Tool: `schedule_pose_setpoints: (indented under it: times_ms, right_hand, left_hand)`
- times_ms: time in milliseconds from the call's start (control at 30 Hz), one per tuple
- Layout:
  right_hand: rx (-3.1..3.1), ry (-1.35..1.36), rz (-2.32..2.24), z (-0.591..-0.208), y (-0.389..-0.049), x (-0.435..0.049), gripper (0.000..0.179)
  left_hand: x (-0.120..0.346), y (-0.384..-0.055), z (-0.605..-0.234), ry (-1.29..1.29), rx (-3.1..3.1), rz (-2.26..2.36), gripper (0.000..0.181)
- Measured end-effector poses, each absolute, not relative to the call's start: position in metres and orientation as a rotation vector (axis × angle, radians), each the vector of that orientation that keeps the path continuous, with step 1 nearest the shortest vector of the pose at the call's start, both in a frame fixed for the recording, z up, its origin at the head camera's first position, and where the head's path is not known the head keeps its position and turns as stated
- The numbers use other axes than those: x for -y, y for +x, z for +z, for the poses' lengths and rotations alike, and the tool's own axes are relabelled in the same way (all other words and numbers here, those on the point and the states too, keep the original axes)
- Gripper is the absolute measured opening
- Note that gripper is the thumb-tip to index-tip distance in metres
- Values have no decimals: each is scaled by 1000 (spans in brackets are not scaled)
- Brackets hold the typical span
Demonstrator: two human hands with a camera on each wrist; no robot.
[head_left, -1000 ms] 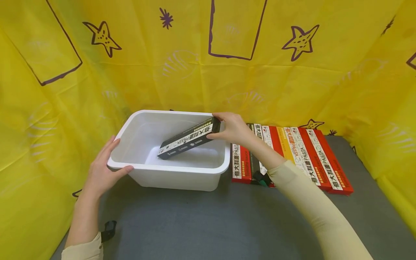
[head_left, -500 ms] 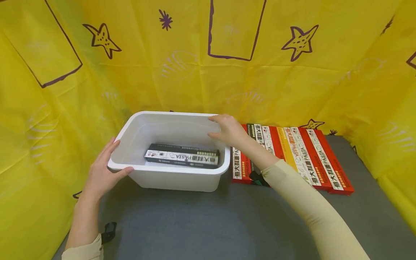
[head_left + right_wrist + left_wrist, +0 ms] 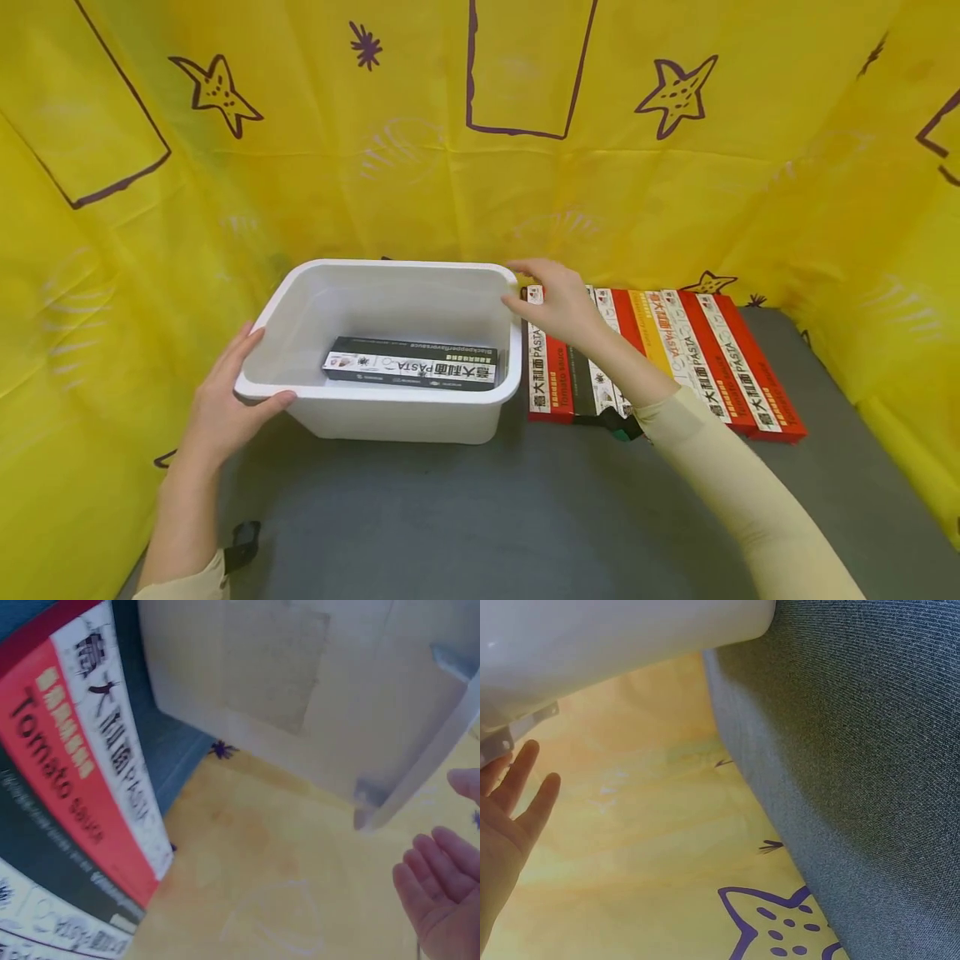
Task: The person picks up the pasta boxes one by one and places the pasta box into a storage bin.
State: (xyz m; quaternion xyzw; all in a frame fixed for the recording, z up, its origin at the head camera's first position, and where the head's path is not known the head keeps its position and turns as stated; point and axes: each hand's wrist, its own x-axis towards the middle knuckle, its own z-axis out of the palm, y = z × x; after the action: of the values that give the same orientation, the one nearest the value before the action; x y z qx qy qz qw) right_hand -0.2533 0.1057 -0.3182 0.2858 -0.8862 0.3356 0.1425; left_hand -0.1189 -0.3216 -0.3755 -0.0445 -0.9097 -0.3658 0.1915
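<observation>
A white plastic bin (image 3: 405, 412) stands on the grey table, with a black-and-white pasta box (image 3: 408, 364) lying flat on its floor. My left hand (image 3: 225, 408) rests at the bin's left front corner, thumb by the front rim and fingers along the left rim. In the left wrist view the fingers (image 3: 536, 799) look spread and fairly straight beneath the rim's lip. Just outside the right rim is my right hand (image 3: 558, 304), holding nothing. Its thumb and fingers are parted, and the right wrist view shows a gap between the fingers (image 3: 431, 881) and the bin (image 3: 352, 682).
Right of the bin, several pasta boxes lie side by side on the grey table (image 3: 465, 517): a red tomato sauce box (image 3: 558, 375) nearest the bin, then black, red and yellow ones. A yellow patterned curtain (image 3: 420, 167) hangs behind and at both sides.
The black pasta box went from tilted in my right hand to flat in the bin. My right hand let go and moved out over the right rim. My left hand stayed at the bin.
</observation>
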Motion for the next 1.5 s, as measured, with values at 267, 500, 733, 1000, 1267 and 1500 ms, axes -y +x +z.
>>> schedule_pose_setpoints:
  times_ms: [267,500,733,1000,1267,1500]
  right_hand:
    - [2576,625,1222,-331,-245,-137,54]
    - [2589,473,1391,-352,-241,-166,62]
    - [2597,318,1504,-375,-231,-199,65]
    - [2597,159,1508,-395,-214,-240,65]
    - [2607,13,1364,-414,-199,-285,71]
    - [2674,-145,1272,-420,-184,-320,78]
  left_hand:
    - [323,-117,-378,-127,2539,-1035,87]
    - [322,-114,-380,-122,2503,-1053,87]
    - [323,-110,-380,-116,2485,-1066,86]
    - [322,-113,-380,-116,2474,-1061,86]
    - [318,-119,-381,-112,2485,-1071,86]
    - [318,-120,-382,-119,2476,-1107,86]
